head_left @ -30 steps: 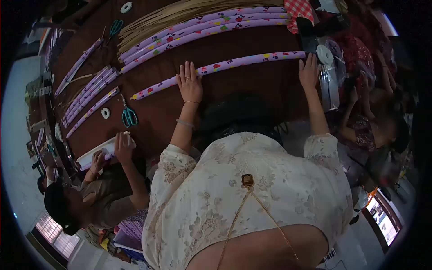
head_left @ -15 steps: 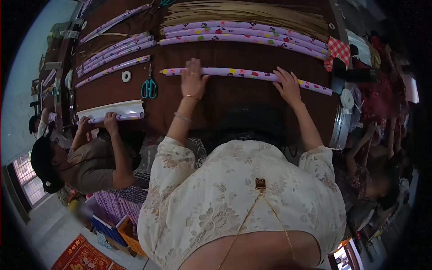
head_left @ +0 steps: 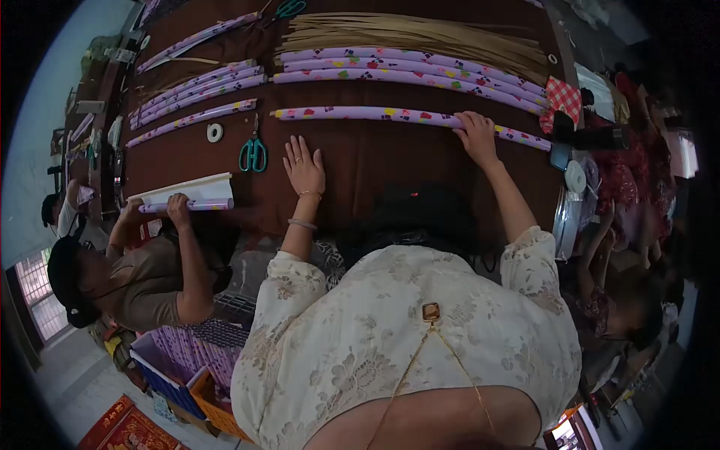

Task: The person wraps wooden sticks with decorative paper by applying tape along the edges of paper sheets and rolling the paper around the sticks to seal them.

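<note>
Roll (head_left: 367, 113) lies crosswise, right hand (head_left: 479, 141) curled over it, seemingly to steady it! Left hand (head_left: 305, 174), spread wide, holds nothing, palm-down over the brown tabletop (head_left: 390, 157).

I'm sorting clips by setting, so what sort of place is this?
Probably a craft workshop: patterned purple rolls lie on a brown table, teal-handled scissors lie there too, and a co-worker beside it has both hands on another roll.
</note>
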A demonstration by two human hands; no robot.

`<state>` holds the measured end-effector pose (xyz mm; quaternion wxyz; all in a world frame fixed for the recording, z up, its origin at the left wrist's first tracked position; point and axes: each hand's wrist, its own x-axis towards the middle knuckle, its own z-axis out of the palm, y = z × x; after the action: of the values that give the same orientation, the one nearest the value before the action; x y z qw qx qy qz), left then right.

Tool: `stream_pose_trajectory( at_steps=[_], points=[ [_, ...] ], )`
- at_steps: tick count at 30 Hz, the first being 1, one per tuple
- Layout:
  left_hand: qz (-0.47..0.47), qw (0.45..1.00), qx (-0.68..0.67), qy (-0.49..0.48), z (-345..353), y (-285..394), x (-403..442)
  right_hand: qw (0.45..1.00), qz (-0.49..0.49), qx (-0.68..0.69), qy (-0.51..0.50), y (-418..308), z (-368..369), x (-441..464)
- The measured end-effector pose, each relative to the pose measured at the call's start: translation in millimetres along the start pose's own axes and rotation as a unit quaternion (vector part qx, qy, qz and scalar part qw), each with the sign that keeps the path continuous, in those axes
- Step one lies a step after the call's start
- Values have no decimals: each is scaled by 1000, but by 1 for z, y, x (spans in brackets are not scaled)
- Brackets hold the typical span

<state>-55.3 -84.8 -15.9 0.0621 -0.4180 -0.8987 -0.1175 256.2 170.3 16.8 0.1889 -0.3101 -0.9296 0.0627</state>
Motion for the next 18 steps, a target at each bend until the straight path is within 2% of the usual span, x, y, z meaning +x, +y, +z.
stream_pose_trajectory(
  at_steps=[3,9,13,16,18],
  points=[
    [6,1000,-3,4,0,-1,0,1000,-3,-10,27,12,11,27],
    [0,1000,23,5,-3,3,0,988,52,-67,126,18,17,53],
    [8,1000,18,8,-4,3,-1,994,55,-47,87,16,17,47],
    [-8,1000,18,-6,-4,6,0,988,104,-46,102,15,21,46],
    [-9,1000,26,-14,-7,11,1,987,104,-41,113,18,22,45]
  ],
)
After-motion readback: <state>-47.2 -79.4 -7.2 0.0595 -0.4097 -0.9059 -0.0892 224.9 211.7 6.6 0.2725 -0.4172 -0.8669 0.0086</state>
